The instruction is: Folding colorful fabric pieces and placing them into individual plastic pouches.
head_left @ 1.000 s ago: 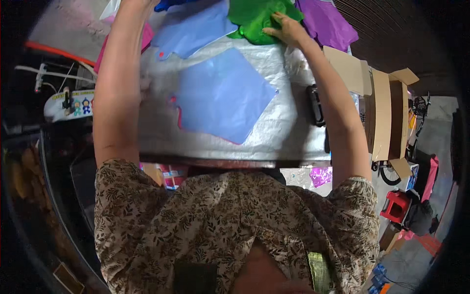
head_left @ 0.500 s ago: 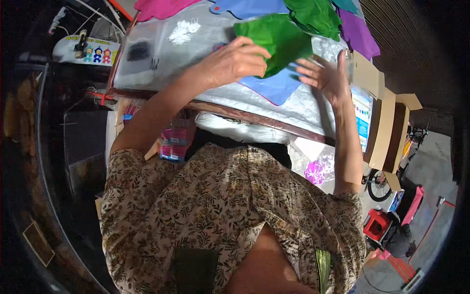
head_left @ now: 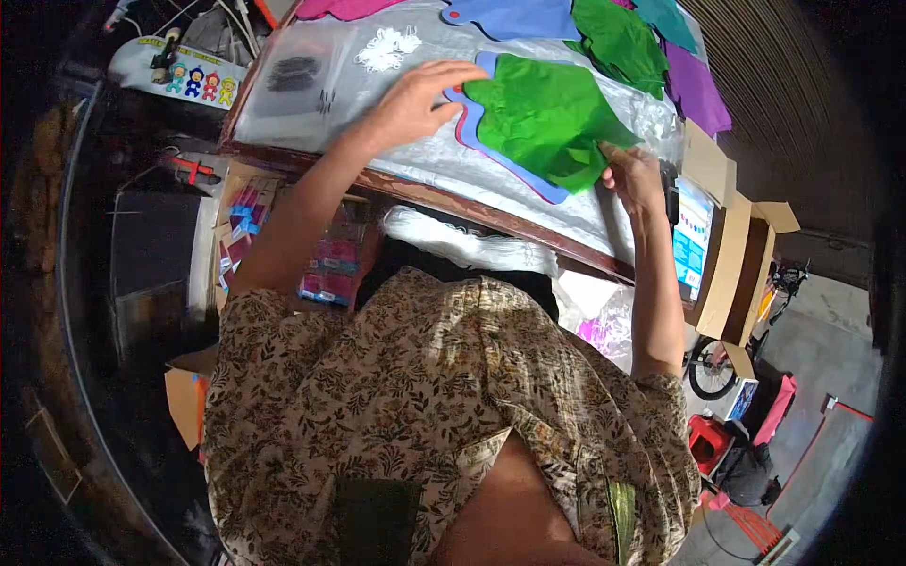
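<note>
- The wrinkled, thin green sheet of soft material (head_left: 543, 113) lies on the counter with a silvery covering (head_left: 439, 158), in front of the person.
- Its long axis goes slanting, from the far left to the near right; a small rounded tab points to the left hand.
- Under it is a smooth light-blue sheet with red edging (head_left: 469, 126), which shows as a strip along the near left side.
- The left hand (head_left: 420, 102) is half open, thumb apart from fingers, beside the tabbed end; whether the fingertips touch the sheets, I cannot tell.
- The right hand (head_left: 636, 177) is narrow, pinching the near right corner of the green sheet, which is raised and folded there.
- A loose bundle of white strings (head_left: 387, 49) lies beyond the left hand.
</note>
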Demonstrator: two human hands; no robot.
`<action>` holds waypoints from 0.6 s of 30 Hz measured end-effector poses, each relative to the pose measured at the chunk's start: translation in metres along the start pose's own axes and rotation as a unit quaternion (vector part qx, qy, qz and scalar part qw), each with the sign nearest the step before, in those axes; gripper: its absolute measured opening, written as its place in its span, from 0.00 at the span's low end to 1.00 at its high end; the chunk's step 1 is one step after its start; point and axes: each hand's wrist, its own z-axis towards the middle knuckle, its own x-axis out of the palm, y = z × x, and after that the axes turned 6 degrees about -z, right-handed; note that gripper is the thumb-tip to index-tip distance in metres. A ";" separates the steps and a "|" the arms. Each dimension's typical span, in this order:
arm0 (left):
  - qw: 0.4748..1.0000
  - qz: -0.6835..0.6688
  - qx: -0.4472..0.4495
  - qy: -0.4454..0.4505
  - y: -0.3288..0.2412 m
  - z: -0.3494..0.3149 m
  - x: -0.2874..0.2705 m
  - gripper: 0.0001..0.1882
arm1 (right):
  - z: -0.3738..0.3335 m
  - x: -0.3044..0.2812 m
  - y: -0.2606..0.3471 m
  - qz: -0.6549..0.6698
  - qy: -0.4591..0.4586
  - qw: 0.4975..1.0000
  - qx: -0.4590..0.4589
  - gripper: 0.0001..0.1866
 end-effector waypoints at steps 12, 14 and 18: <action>0.999 0.032 -0.028 0.025 0.023 0.004 0.001 0.29 | -0.009 0.013 -0.007 0.037 -0.020 0.999 0.002 0.08; 0.999 0.027 -0.029 0.023 0.025 0.005 0.002 0.29 | -0.007 0.013 -0.004 0.027 0.002 1.000 -0.001 0.08; 0.999 0.023 -0.028 0.018 0.024 0.005 0.003 0.29 | 0.002 0.009 -0.008 0.025 0.022 0.999 -0.008 0.05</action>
